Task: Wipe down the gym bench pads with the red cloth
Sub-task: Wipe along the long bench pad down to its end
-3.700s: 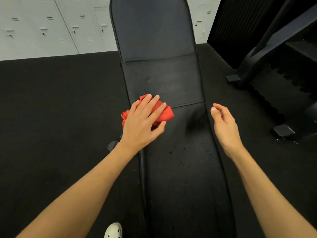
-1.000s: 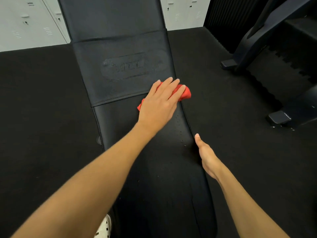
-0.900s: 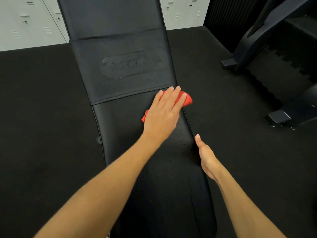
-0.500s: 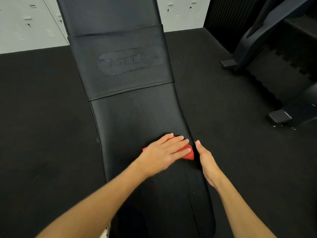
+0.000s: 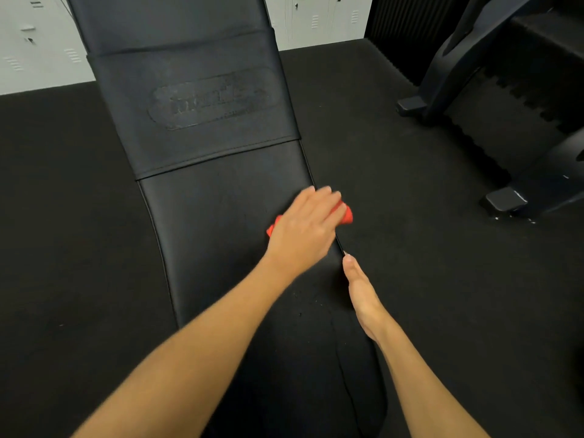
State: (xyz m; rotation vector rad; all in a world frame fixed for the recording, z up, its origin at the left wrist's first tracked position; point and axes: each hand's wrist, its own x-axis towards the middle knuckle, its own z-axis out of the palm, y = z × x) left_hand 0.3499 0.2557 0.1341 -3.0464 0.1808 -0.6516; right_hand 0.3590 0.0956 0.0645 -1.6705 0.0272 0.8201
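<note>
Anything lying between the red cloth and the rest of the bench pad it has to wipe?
Nothing visible blocks the bench pad. The left hand presses the red cloth at its right edge; the right hand rests against that edge, nearer the person.

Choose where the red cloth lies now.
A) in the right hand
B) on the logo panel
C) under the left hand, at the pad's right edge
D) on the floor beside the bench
C: the left hand presses the red cloth onto the bench pad at its right edge.
</note>
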